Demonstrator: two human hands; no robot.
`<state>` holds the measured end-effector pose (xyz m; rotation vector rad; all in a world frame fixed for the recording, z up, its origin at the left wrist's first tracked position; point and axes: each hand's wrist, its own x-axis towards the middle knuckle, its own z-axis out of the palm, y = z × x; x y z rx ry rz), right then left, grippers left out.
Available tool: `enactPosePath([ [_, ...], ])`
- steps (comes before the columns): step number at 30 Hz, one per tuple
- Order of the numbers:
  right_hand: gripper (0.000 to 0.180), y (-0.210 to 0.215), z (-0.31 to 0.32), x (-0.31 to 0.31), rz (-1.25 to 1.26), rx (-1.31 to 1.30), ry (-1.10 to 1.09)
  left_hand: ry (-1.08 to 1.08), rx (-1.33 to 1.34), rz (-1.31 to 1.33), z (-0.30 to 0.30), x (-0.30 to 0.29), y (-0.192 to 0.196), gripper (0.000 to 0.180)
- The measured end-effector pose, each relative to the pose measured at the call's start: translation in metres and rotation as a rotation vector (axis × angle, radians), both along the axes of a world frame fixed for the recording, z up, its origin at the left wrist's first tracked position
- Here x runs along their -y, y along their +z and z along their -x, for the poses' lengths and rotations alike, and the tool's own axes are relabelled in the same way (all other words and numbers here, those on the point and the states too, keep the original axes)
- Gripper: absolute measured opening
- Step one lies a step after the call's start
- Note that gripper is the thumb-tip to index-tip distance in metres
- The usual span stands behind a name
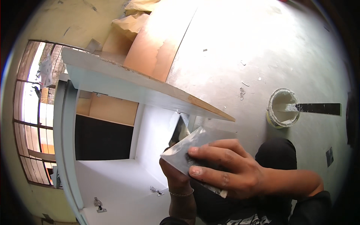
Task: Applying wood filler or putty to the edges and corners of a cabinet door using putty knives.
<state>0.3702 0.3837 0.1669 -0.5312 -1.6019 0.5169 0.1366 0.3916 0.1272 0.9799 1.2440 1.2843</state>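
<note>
My right hand [232,168] grips a flat grey scraper plate [198,144], its fingers lying across the upper face and its thumb hidden. Pale putty clings to the plate's edges. Under the plate is my left hand [174,172], curled, a chain bracelet at its wrist; most of its fingers are hidden. Just above it a dark, pointed blade smeared with putty [182,129] sticks up, seemingly from its grasp. Beside both hands slants a pale blue-grey panel [150,92] with a raw wood edge. It belongs to a cabinet [114,178] with a white interior.
Metal hinges [99,205] are fixed inside the cabinet. To the right, a putty bucket [270,116] stands on the grey floor [225,71] with a black-handled spatula [318,108] across it. Small scraps lie about. Brown boards [153,56] lean behind; a barred window [33,123] is at left.
</note>
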Motion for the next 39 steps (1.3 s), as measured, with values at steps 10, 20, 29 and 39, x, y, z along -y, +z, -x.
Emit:
enactPosePath([
  [10, 0.057, -0.078, -0.008, -0.015, 0.139, 0.441, 0.122, -0.514, 1.114, -0.087, 0.015, -0.025, 0.03, 0.048],
  [20, 0.06, -0.02, -0.005, -0.122, -0.387, 0.229, -0.338, -0.139, 0.952, 0.092, 0.004, -0.021, 0.0, 0.042],
  [29, 0.07, -0.073, -0.033, -0.095, -0.169, 0.449, -0.114, -0.058, 0.858, 0.148, -0.014, -0.009, 0.011, 0.04],
  [39, 0.061, -0.056, -0.041, -0.048, -0.089, 0.419, 0.089, 0.176, 0.713, 0.341, -0.04, -0.009, 0.022, 0.04],
])
